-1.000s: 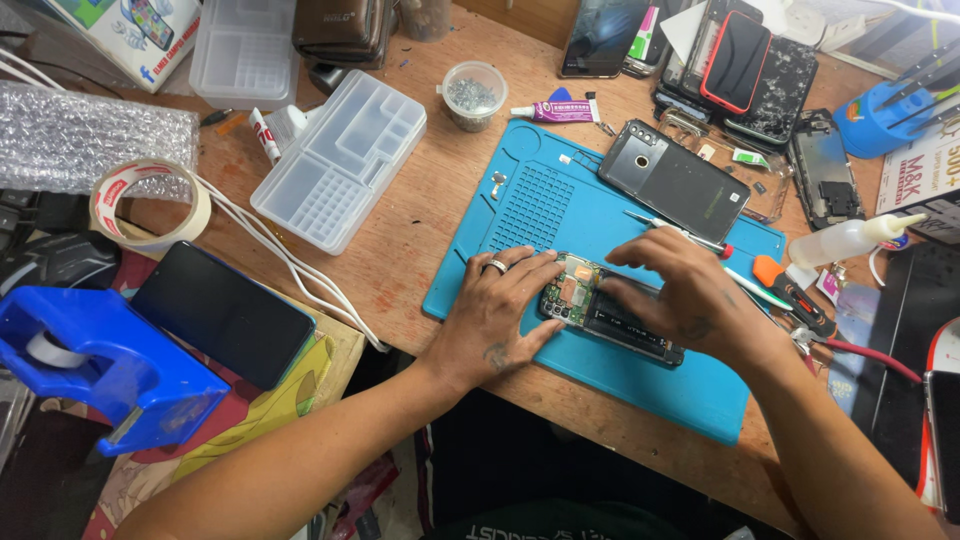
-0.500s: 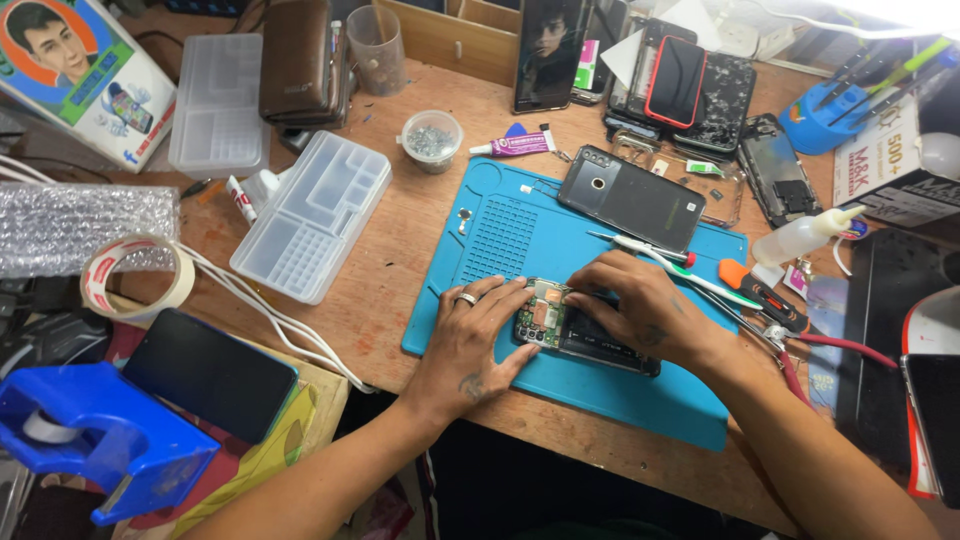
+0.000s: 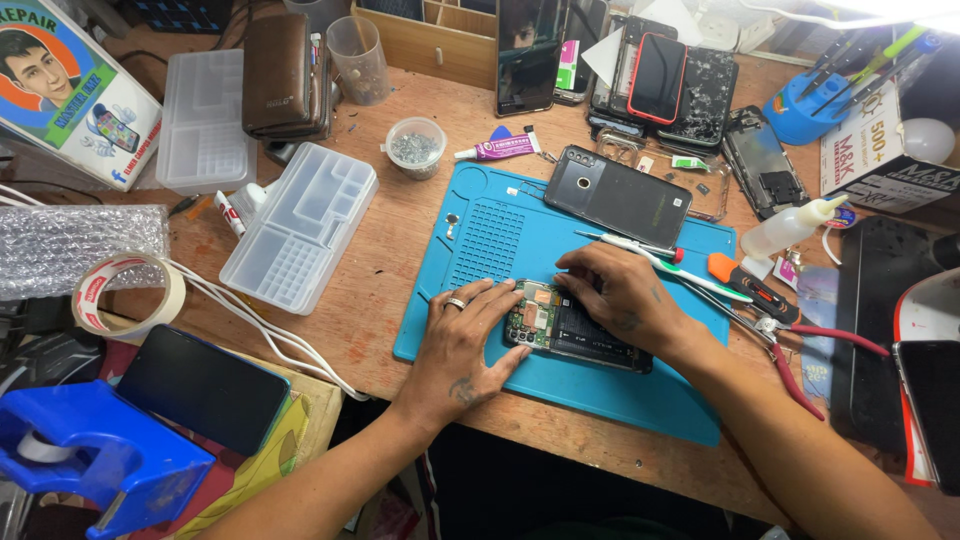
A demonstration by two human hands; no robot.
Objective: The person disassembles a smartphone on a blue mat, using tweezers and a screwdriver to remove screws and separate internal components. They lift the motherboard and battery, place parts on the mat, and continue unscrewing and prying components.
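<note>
An opened phone (image 3: 575,330) with its board and battery exposed lies on a blue work mat (image 3: 500,240) on the wooden bench. My left hand (image 3: 462,345), with a ring on one finger, rests flat on the mat and steadies the phone's left end. My right hand (image 3: 620,295) bends over the phone's upper edge, fingertips pressing on its inner parts. Whether the fingers pinch a small part is hidden. The phone's dark back cover (image 3: 618,196) lies apart on the mat, farther from me.
A screwdriver (image 3: 630,245), an orange-handled tool (image 3: 745,280) and red pliers (image 3: 800,345) lie right of my hands. A clear parts tray (image 3: 300,225), a small cup of screws (image 3: 415,147), a glue tube (image 3: 500,149), a tape roll (image 3: 128,292) and several phones surround the mat.
The view has shifted so more of the bench's far side shows. Both hands stay on the opened phone; the right fingers have moved slightly along its upper edge.
</note>
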